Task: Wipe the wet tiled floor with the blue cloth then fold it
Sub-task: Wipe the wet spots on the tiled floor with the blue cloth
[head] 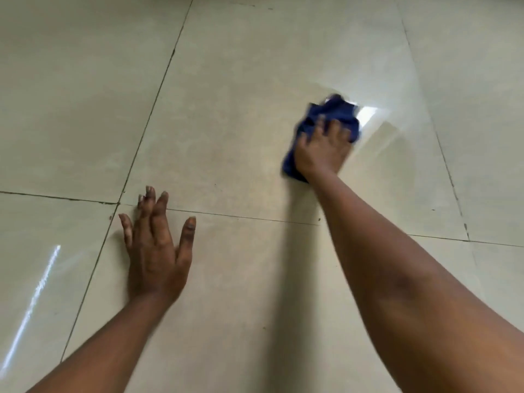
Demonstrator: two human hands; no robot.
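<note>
Wiping step: right hand (321,150), fingers spread, presses the bunched blue cloth (337,113) on the tiled floor (226,80), center right. Left hand (157,251) rests splayed, lower left. Next, probably wipe the glossy patch beside it.

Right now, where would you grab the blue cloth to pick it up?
Grab the far bunched end of the cloth, coming down from above. That part sticks out past the fingers of the right hand and is crumpled into raised folds, easy to pinch. The rest lies pressed flat to the floor under the palm. The left hand is free but rests flat on the floor.
</note>
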